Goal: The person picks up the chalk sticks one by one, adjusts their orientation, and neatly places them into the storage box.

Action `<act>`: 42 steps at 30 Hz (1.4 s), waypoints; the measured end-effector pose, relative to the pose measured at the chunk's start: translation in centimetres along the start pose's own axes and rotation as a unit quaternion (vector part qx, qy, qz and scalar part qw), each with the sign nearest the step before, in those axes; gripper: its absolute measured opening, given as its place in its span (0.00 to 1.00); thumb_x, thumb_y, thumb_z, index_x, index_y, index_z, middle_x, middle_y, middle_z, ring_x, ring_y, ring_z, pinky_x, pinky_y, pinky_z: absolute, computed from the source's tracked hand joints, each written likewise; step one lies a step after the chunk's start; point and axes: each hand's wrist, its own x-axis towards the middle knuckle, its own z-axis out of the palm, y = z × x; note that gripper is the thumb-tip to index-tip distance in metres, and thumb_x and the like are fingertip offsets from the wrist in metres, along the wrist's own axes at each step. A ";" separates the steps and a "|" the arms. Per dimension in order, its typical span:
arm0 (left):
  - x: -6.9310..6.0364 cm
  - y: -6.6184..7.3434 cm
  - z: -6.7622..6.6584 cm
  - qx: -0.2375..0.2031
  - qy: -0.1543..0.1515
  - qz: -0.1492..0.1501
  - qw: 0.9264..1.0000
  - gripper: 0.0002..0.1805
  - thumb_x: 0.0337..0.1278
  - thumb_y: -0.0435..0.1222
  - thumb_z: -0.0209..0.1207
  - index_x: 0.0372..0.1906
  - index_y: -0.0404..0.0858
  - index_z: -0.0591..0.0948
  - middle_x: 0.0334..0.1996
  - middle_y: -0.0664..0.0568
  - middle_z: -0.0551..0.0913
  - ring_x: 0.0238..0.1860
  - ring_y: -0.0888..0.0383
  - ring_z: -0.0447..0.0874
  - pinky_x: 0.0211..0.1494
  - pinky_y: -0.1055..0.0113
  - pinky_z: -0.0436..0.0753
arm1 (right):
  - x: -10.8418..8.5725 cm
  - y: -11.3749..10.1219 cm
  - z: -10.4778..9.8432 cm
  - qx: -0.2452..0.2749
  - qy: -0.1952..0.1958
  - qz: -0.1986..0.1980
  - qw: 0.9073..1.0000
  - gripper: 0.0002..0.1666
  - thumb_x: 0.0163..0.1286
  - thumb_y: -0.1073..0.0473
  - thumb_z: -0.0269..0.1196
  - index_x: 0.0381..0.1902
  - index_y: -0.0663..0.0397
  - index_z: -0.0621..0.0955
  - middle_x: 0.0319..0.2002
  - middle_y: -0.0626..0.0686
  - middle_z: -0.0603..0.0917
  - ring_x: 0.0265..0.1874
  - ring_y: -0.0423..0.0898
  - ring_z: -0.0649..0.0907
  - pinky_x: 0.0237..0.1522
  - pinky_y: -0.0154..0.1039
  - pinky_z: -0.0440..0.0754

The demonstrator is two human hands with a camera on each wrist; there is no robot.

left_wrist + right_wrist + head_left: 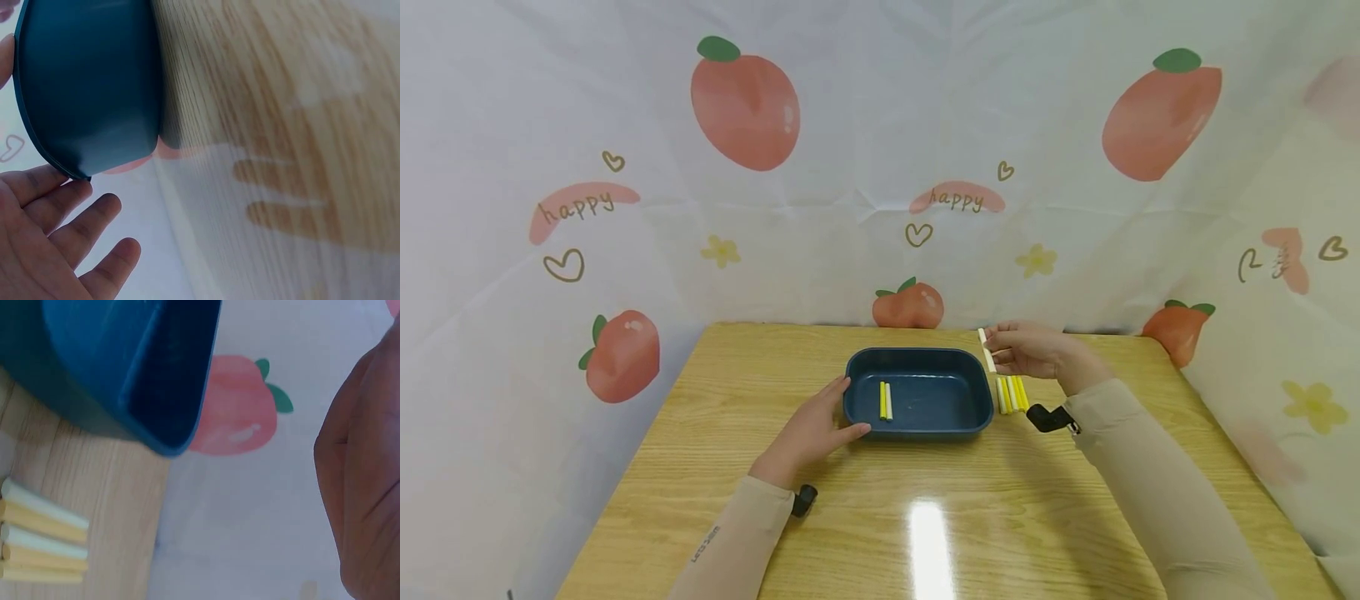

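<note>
A dark blue tub (917,430) stands on the table with one yellow stick (883,401) and one white stick (889,402) side by side at its left end. My left hand (808,430) rests on the tub's left rim with fingers spread; in the left wrist view, fingertips of the left hand (59,231) touch the rim of the tub (94,81). Above the tub's right end, my right hand (1028,350) pinches a white stick (987,350). In the right wrist view the right hand (369,469) shows at the edge, its fingertips and the stick out of sight.
Right of the tub, several white and yellow sticks (1012,395) lie in a row on the wooden table (850,517); the right wrist view shows these sticks (44,540) beside the tub. A fruit-printed white cloth (850,125) hangs behind the table's back edge.
</note>
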 end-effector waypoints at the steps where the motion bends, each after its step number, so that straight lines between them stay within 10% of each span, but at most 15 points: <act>1: 0.0 0.0 0.0 0.001 0.000 0.001 1.000 0.53 0.58 0.59 0.65 0.80 0.39 0.54 0.79 0.45 0.54 0.76 0.43 0.57 0.74 0.47 0.64 | 0.2 -0.1 0.3 0.005 0.001 0.003 1.000 0.10 0.77 0.68 0.52 0.36 0.52 0.76 0.30 0.49 0.77 0.27 0.41 0.81 0.38 0.33 0.86; 42: 0.0 0.0 0.2 -0.020 0.001 -0.010 1.000 0.52 0.59 0.55 0.67 0.80 0.38 0.56 0.78 0.45 0.55 0.76 0.43 0.57 0.74 0.46 0.64 | 11.1 1.6 8.5 -0.080 0.019 0.152 0.985 0.03 0.70 0.67 0.59 0.39 0.61 0.75 0.36 0.57 0.75 0.32 0.49 0.78 0.35 0.37 0.87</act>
